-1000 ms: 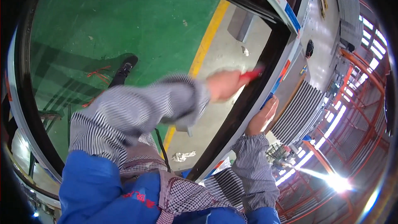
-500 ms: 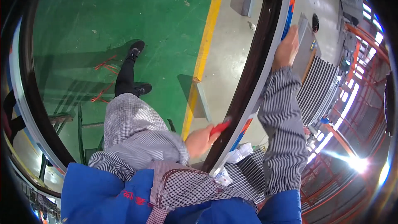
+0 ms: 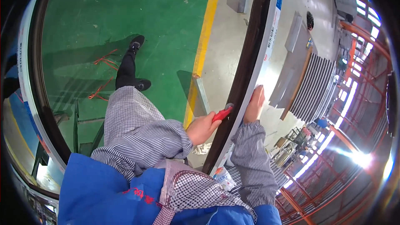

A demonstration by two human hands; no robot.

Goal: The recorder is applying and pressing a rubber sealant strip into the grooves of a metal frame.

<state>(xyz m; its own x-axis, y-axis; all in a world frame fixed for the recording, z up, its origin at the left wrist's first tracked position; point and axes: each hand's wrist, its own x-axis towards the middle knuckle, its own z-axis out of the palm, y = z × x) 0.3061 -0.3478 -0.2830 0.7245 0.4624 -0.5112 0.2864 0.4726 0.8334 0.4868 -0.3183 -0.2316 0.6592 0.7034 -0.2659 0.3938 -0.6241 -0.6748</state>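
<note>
We see the left hand clenched round a red-handled tool; tool's long axis runs lower-left to upper-right, tip pointing up-right and touching the dark seal at the glass panel edge; right hand released, flat on the white frame just beside the tool, fingers pointing up; frame and seal run bottom to top, bending; green floor and yellow line show through the glass.

Red-handled tool, likely scraper, tip against dark frame seal.
</note>
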